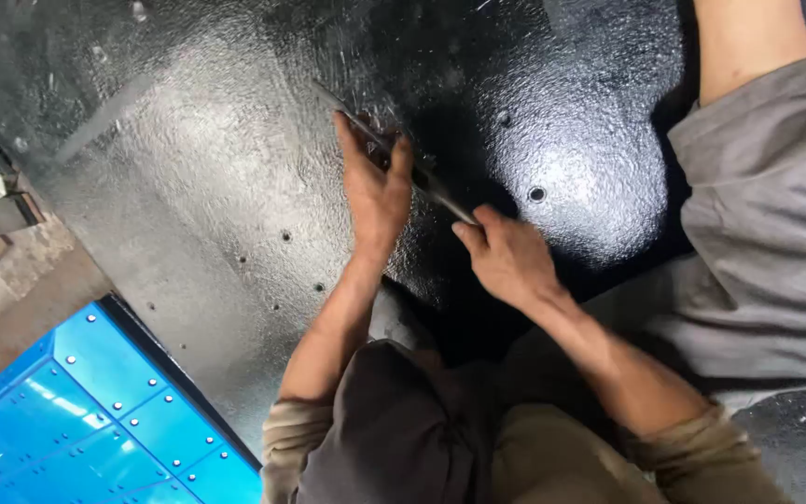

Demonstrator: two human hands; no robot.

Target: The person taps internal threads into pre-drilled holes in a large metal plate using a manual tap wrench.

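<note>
Both my hands hold a long thin metal tool [436, 191], like a flat file or bar, laid slantwise against a large glossy black panel [235, 159]. My left hand [375, 187] grips the tool's upper part, fingers wrapped over it. At the lower right end, my right hand [507, 257] clasps the tool. The tool's far tip [328, 96] sticks out past my left fingers. Small round holes [536, 194] dot the panel near the hands.
A blue riveted panel [95, 411] lies at the bottom left beside a bare brownish floor [20, 280]. Another person in grey trousers [767, 233], one bare leg [743, 37] showing, is on the right. My knees [403, 420] fill the bottom middle.
</note>
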